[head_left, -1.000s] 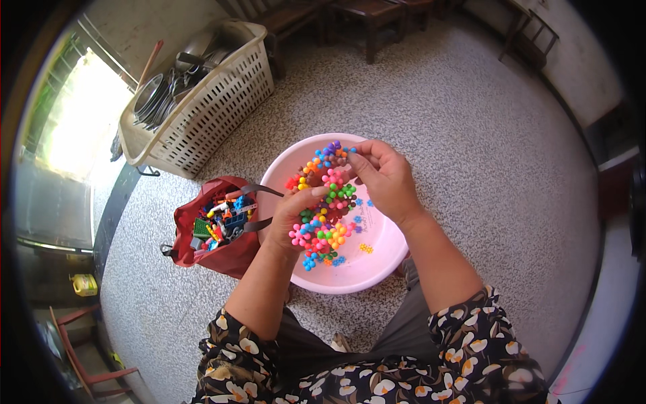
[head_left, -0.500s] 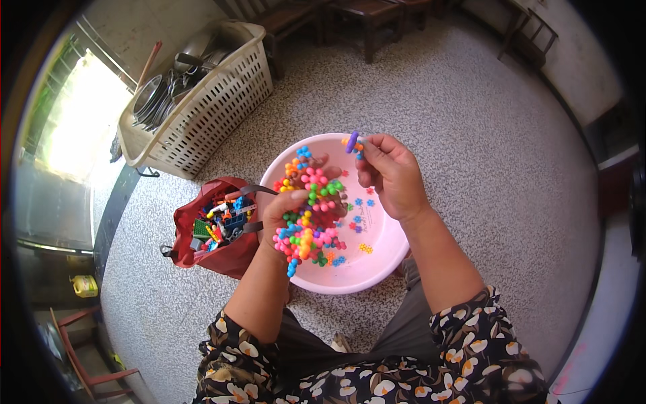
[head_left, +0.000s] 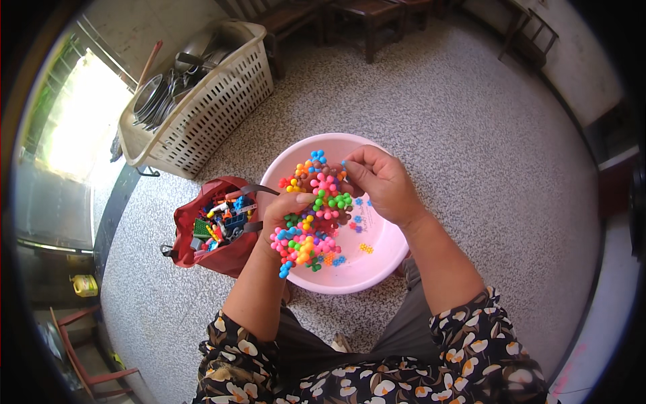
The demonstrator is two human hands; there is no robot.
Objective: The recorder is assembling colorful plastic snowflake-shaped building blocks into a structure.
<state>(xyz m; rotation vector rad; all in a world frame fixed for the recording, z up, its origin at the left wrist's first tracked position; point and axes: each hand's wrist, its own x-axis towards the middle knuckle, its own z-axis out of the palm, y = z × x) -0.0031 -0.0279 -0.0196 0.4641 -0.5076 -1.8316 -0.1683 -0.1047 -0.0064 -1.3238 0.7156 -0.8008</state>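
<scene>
My left hand (head_left: pixel 286 210) grips a large cluster of joined flower-shaped plastic building pieces (head_left: pixel 326 202) in pink, green, blue, orange, yellow, red and brown. Its thumb lies across the near side; the other fingers are mostly hidden behind the pieces. At the cluster's upper right, my right hand (head_left: pixel 387 182) is closed in a pinch with thumb and forefinger against it. A bit of blue piece (head_left: pixel 344 163) shows at those fingertips; the rest of it is covered. Both hands are above a pink basin (head_left: pixel 323 287) with small flower shapes on its inside.
A red bag (head_left: pixel 225 259) full of mixed toy parts stands against the basin's left side, its dark handle crossing the rim. Farther back on the left is a cream slatted basket (head_left: pixel 215 94) of metal pans. Wooden stools (head_left: pixel 369 27) stand by the far wall.
My right hand has brought the purple, orange and blue pieces down and left against the cluster, where they are now mostly hidden. The cluster has turned slightly in my left hand.
</scene>
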